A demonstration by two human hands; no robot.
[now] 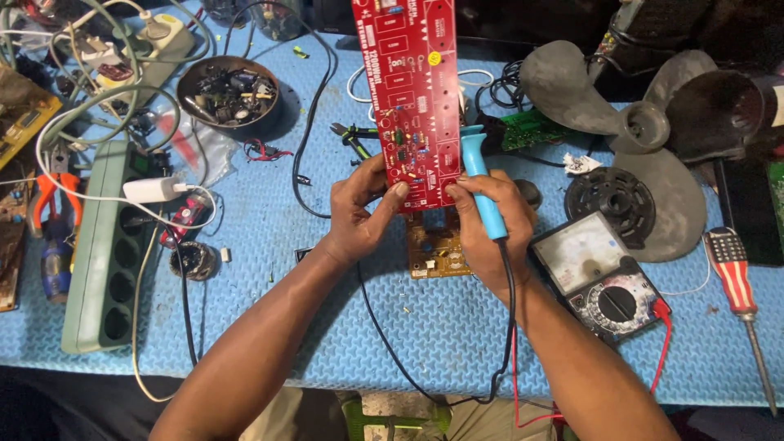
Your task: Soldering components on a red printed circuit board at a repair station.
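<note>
Head view: left hand (357, 214) and right hand (486, 224) pinch a red circuit board (412, 98) upright above the blue surface (441, 327); the right grip also closes around a blue soldering iron (482, 184).

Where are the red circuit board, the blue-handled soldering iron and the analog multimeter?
red circuit board (408, 90), head view, middle of its printed face.
blue-handled soldering iron (483, 192), head view, middle of the blue handle.
analog multimeter (581, 249), head view, its pale meter window.

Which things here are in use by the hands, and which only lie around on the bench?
In use: red circuit board, held by left hand and right hand; blue soldering iron in right hand.
Lying about: multimeter, fan blade, power strip, pliers, screwdriver.
</note>
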